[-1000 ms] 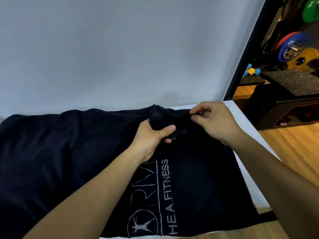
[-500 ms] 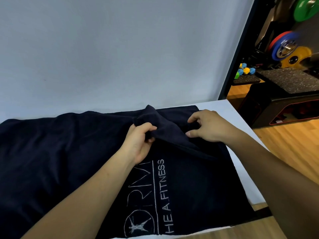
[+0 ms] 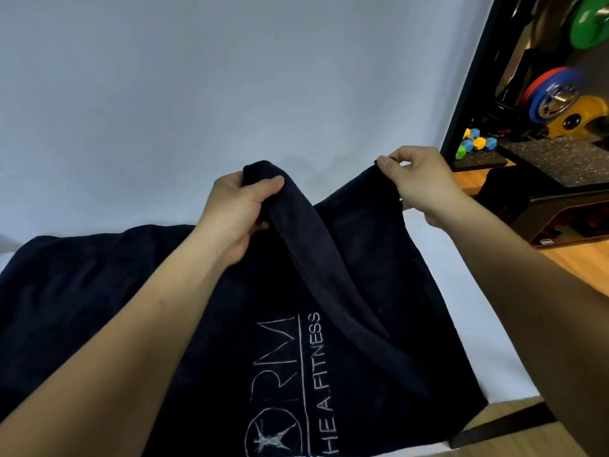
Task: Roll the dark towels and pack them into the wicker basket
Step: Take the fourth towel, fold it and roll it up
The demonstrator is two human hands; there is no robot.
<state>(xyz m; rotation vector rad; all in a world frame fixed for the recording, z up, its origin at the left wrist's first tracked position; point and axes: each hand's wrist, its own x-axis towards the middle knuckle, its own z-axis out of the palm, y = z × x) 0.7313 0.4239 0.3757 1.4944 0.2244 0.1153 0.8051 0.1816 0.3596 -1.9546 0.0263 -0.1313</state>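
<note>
Hands, two, bare, both raised above the counter and both engaged on one item.

Left hand (image 3: pixel 237 212): fingers and thumb curled round a bunched length of the far edge of the dark towel (image 3: pixel 204 324); the thumb lies across the top of the bunch, and a small tuft of cloth stands up above it.

Right hand (image 3: pixel 420 184): thumb and forefinger pinching the towel's far right corner, remaining fingers loosely curled behind. It is held level with the left hand and well apart from it.

Dark towel: navy to black, large. The far edge is lifted between the two hands and sags in a shallow dip. A thick rolled fold runs from the left hand diagonally down toward the near right corner. The rest lies spread on the counter, reaching to the left margin of the view. White lettering (image 3: pixel 316 384) reading "FITNESS", with a star-in-circle emblem (image 3: pixel 273 437), lies near the near edge between the forearms.

Counter (image 3: pixel 478 341): white, bare strip showing to the right of the towel.

Wall (image 3: pixel 230 94): plain pale grey, directly behind the counter.

Background, right: black upright frame (image 3: pixel 468 77); green weight plate (image 3: pixel 590 24); blue-and-red plate (image 3: pixel 550 97), blurred; yellow plate (image 3: pixel 580 118); small coloured dumbbells (image 3: pixel 474 143) on a dark speckled mat; wooden floor (image 3: pixel 576 262).
</note>
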